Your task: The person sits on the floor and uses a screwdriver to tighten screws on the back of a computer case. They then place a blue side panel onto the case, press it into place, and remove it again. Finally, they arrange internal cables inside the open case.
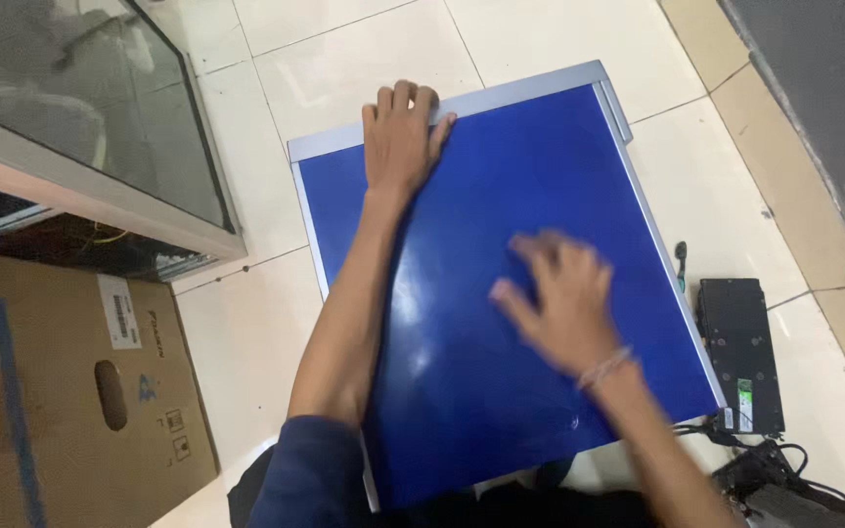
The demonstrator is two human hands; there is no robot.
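A large blue panel (pixel 530 176) with a grey metal edge lies on the tiled floor in front of me. My left hand (pixel 400 137) reaches to its far edge, fingers curled over the grey rim. My right hand (pixel 559 298) is blurred, fingers spread, flat on or just above the blue surface near the middle. It holds nothing. A thin band sits on my right wrist.
A brown cardboard box (pixel 61 391) stands at the left. A glass-topped cabinet (pixel 80 117) is at the upper left. A black rectangular device (pixel 740 352) with cables (pixel 784 469) lies right of the panel. A dark mat (pixel 823 88) borders the upper right.
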